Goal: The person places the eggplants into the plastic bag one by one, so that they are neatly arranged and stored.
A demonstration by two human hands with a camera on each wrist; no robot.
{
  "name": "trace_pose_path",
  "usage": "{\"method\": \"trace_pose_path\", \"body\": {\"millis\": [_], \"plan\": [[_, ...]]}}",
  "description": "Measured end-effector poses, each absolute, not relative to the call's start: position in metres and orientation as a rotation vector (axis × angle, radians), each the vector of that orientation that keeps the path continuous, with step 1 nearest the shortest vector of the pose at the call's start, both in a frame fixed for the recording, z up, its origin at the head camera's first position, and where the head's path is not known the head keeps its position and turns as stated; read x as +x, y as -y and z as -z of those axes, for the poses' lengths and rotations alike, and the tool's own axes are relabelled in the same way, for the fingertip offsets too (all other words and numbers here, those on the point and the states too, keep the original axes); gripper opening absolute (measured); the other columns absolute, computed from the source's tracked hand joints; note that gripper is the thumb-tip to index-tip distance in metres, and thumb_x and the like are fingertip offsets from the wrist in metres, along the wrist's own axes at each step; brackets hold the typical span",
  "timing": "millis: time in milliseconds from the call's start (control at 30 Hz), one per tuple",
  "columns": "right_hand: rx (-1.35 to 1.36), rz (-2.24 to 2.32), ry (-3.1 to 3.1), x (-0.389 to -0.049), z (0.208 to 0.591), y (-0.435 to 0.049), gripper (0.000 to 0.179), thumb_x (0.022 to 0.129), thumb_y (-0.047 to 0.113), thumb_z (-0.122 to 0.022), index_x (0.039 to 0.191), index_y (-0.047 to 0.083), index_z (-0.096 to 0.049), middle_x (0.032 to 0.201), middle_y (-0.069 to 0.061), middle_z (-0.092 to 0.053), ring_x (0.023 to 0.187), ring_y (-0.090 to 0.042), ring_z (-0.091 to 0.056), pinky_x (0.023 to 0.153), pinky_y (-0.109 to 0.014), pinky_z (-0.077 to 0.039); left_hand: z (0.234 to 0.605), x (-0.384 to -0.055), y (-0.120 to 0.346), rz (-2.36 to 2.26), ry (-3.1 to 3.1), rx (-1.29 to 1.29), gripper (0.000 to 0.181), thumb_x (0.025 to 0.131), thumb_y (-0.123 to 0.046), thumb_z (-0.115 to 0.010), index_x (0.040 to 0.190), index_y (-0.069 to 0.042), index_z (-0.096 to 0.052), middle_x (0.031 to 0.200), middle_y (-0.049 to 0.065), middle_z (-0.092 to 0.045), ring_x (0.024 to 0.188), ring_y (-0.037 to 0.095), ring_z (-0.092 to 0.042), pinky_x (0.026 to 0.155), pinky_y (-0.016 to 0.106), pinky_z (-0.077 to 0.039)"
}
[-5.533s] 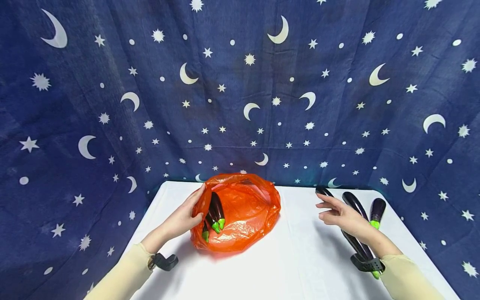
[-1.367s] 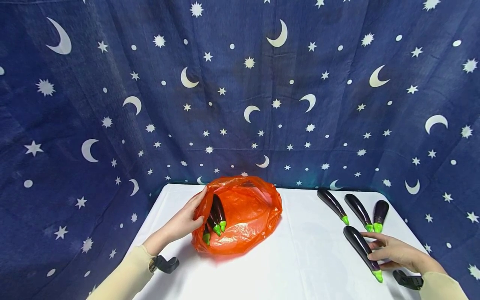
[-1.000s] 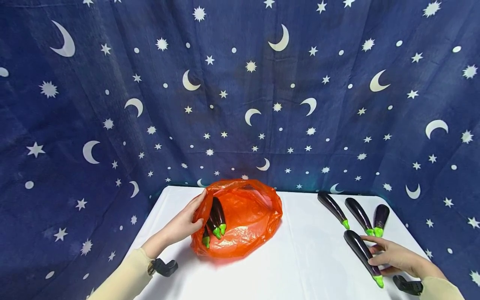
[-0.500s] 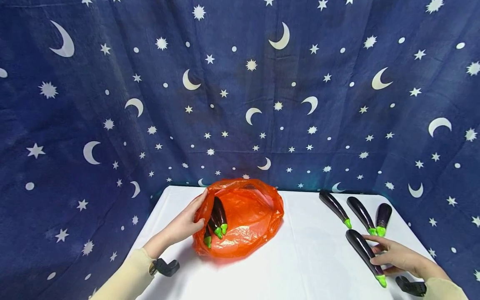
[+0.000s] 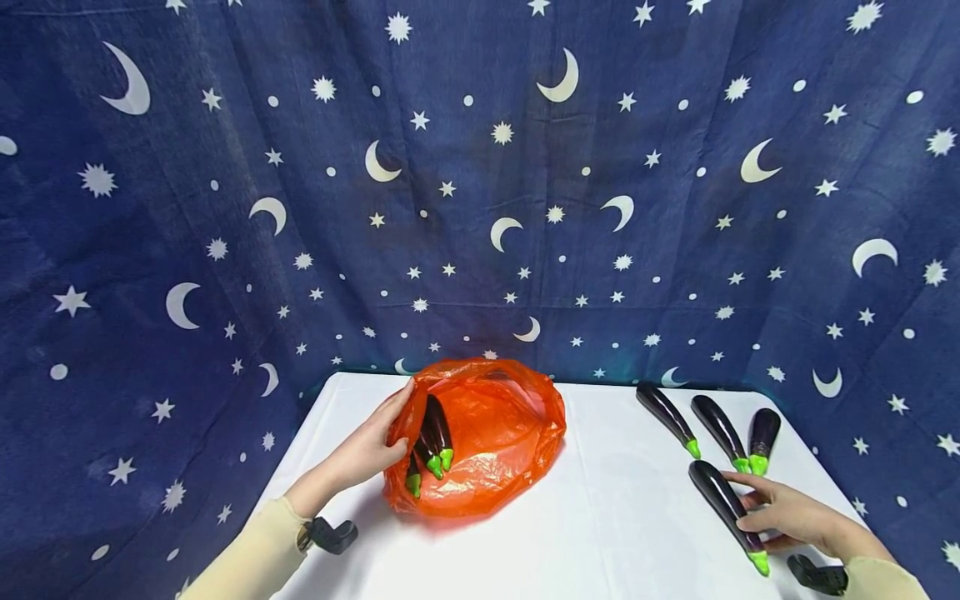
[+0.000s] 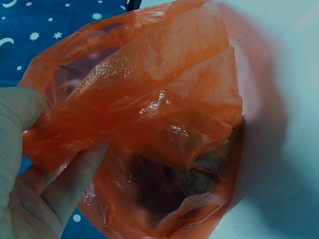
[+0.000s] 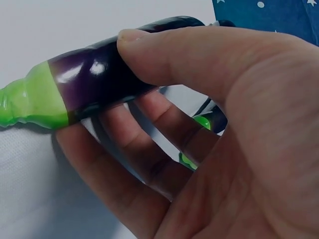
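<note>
In the head view, my left hand [image 5: 367, 447] pinches the left rim of an open orange plastic bag [image 5: 495, 442], thumb inside and fingers outside. The left wrist view shows the thin film [image 6: 154, 94] folded between thumb and fingers. Inside the bag's left part lie a few dark purple eggplants [image 5: 437, 425] with green stem ends. On the right, my right hand [image 5: 795, 515] grips a glossy eggplant [image 5: 716, 492] from its right side. Up close in the right wrist view, the thumb presses on top of this eggplant [image 7: 94, 74] while the fingers curl against its other side.
Three more eggplants lie behind the right hand: a left one [image 5: 663, 415], a middle one [image 5: 716, 427] and a right one [image 5: 763, 433]. A white cloth [image 5: 600, 533] covers the table. A dark blue curtain [image 5: 480, 183] with moons and stars hangs behind and at both sides.
Several seconds ago my right hand hovered further left and farther back, above the eggplants; now it is at the nearest one. During the last second both hands have stayed almost still.
</note>
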State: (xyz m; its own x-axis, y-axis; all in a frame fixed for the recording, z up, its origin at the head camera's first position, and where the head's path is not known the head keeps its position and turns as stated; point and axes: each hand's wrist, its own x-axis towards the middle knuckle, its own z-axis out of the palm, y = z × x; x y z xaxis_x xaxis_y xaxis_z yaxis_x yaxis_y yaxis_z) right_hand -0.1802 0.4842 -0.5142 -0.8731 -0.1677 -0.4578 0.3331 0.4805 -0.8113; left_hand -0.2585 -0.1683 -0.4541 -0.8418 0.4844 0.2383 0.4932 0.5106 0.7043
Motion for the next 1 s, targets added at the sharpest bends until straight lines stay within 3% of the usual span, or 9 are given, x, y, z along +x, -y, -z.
{"method": "trace_pose_path", "body": {"millis": [1000], "plan": [[0.211, 1.346, -2.268, -0.1782, 0.5117, -0.4787, 0.084, 0.090, 0.007, -0.070, 0.154, -0.008, -0.018, 0.116, -0.022, -0.043, 0.091, -0.029, -0.061, 0.074, -0.050, -0.057, 0.4572, -0.2603, 0.1665, 1.265, 2.689, -0.894, 0.095, 0.088, 0.006, -0.065, 0.166, -0.015, -0.015, 0.166, 0.012, -0.024, 0.150, 0.032, -0.027, 0.116, 0.054, -0.029]]}}
